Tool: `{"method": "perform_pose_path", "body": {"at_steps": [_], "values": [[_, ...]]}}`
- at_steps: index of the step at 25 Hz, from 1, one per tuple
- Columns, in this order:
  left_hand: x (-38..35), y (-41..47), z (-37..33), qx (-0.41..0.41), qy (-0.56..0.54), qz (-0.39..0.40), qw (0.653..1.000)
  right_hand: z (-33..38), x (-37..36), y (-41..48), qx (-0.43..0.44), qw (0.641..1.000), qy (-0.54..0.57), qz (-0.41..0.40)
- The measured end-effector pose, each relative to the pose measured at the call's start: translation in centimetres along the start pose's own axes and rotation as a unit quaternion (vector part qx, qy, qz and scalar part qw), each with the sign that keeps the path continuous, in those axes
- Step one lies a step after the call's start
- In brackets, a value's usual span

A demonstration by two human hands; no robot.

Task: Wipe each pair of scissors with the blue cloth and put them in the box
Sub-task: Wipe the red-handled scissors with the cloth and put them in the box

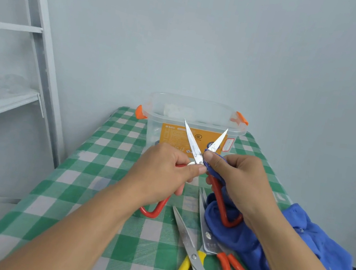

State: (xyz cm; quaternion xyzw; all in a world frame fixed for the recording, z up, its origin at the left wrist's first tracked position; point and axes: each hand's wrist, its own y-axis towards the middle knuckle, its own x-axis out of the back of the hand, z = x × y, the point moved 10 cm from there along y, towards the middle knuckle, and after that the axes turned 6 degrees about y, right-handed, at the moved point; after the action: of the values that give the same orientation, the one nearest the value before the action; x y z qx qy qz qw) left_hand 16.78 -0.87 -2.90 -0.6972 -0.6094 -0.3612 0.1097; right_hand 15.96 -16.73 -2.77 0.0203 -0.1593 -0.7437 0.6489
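While left hand (pixel 166 170) pinches pivot of red-handled scissors (pixel 191 141), right hand (pixel 240 180) pinches blue cloth (pixel 242 237) round right blade base; blade runs up-away from fingers (pixel 213 159), box (pixel 172 134) just beyond tips.

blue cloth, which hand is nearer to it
Right. The right hand pinches the blue cloth around one blade of the red-handled scissors; the left hand holds those scissors at the pivot, just beside the cloth.

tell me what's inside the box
Through the clear box only a blurry whitish patch shows at the back. The orange label hides the lower part.
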Motion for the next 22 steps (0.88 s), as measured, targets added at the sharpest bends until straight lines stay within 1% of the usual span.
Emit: {"method": "perform_pose_path", "body": {"at_steps": [6,8,12,13,17,19,22], "values": [[-0.4,-0.2,-0.1,0.001,0.014,0.004,1.000,-0.1,0.0,0.0,0.013,0.998,-0.058,-0.024],[-0.5,-0.3,0.5,0.012,0.011,0.001,1.000,-0.2,-0.3,0.1,0.009,0.998,-0.056,-0.010],[-0.8,-0.2,1.0,0.027,-0.008,0.011,1.000,-0.9,-0.2,-0.1,-0.026,0.999,-0.019,0.031],[-0.8,-0.1,1.0,0.026,-0.006,0.011,1.000,-0.8,-0.1,-0.1,-0.020,0.999,-0.023,0.025],[-0.9,-0.2,0.4,0.013,0.007,0.011,1.000,-0.5,0.4,0.2,0.009,0.998,-0.035,-0.046],[-1.1,-0.3,0.3,0.006,0.017,0.015,1.000,-0.4,0.2,0.1,0.020,0.997,-0.056,-0.048],[-1.1,-0.2,0.8,0.019,-0.003,0.018,1.000,-0.7,0.1,0.1,0.016,0.998,-0.053,-0.020]]}}
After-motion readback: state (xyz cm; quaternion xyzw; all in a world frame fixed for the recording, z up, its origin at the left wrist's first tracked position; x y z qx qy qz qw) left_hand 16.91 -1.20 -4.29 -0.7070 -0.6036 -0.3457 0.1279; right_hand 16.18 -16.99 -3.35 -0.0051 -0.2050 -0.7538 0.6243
